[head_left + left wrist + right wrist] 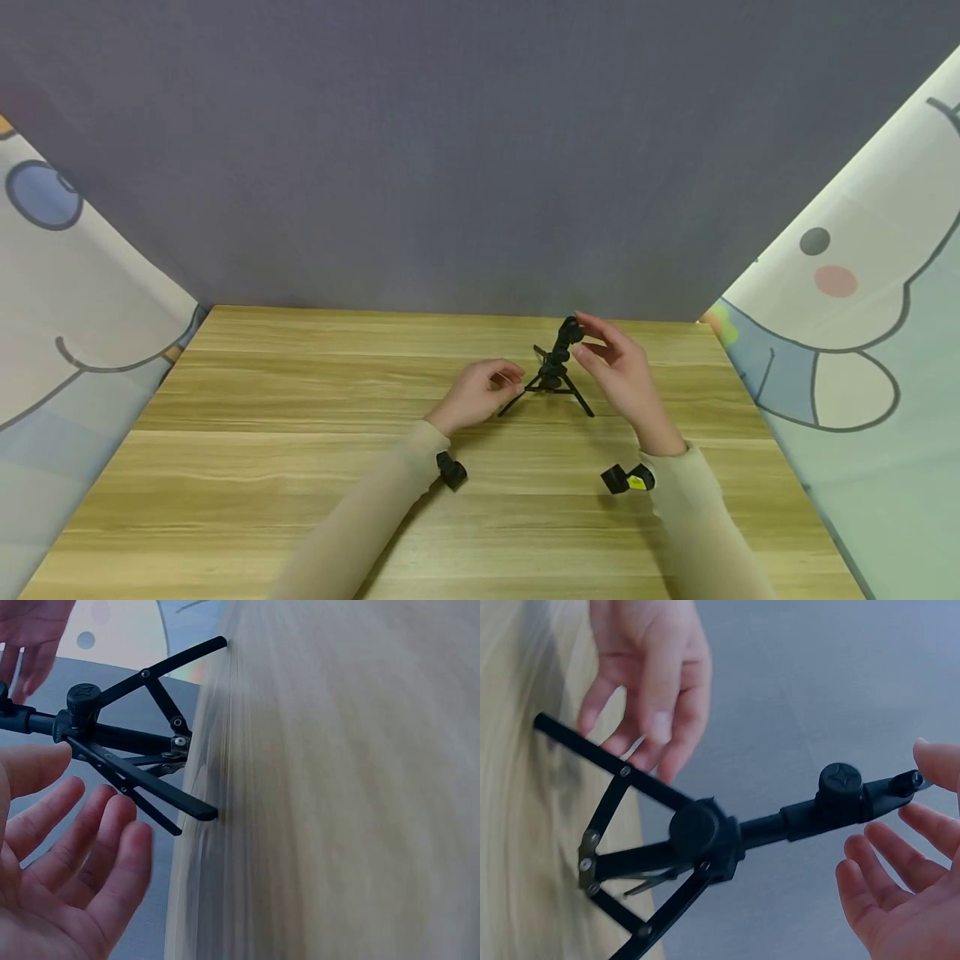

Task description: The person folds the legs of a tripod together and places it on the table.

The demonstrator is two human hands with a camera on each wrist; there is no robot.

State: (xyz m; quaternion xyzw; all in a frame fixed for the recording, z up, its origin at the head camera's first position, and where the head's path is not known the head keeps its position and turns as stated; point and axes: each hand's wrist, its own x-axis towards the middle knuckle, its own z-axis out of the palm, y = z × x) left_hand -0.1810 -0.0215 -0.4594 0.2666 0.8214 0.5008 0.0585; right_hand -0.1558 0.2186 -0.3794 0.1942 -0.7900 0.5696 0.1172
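Note:
A small black tripod [553,367] stands on the wooden table with its legs spread. Its column has round knobs [841,782] and ends in a narrow head [900,787]. My left hand [480,392] is beside the tripod's left leg, its fingers loosely bent. In the left wrist view that hand's thumb [41,766] lies near the hub, and whether it touches cannot be told. My right hand [618,367] is at the top of the tripod, with thumb and fingers spread around the head; no firm grip shows.
The light wooden table [300,467] ends at a grey wall [450,167] behind the tripod. Cartoon-printed panels [840,317] flank both sides. Each wrist wears a small black camera [452,472].

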